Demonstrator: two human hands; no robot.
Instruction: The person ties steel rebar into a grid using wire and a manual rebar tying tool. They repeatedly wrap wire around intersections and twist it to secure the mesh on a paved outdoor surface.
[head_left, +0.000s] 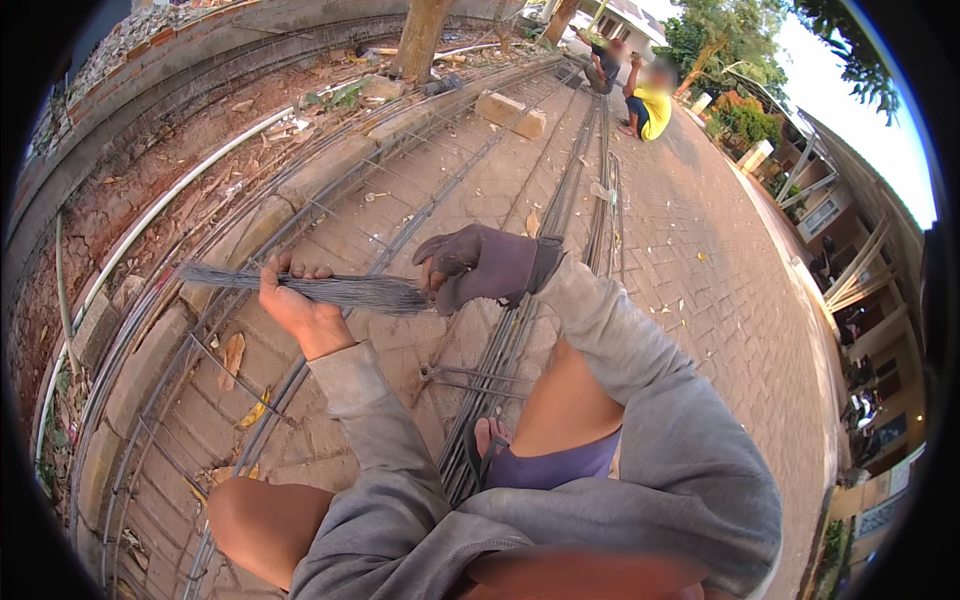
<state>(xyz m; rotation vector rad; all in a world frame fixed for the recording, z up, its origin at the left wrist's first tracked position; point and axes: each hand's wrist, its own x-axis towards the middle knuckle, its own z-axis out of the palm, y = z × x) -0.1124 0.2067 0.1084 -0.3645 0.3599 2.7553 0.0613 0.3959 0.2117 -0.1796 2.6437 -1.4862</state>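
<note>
My bare left hand (304, 300) lies palm up under a bundle of thin grey binding wire (360, 292), fingers curled around its middle. The bundle stretches sideways above the paving, its loose ends fanned at the left. My right hand (487, 270), in a dark worn work glove, closes its fingertips on the bundle's right end; the glove partly hides the contact. Below the hands, a rebar cage (300, 367) of long bars and cross ties lies on the ground. A stack of long steel bars (491, 375) runs beside my sandalled foot (487, 442).
Concrete kerb blocks (150, 367) and a white pipe (172, 191) border the left side. A loose block (510, 114) sits ahead near a tree trunk (420, 41). Two people crouch farther off, one in a yellow shirt (651, 112). Brick paving (712, 300) extends to the right.
</note>
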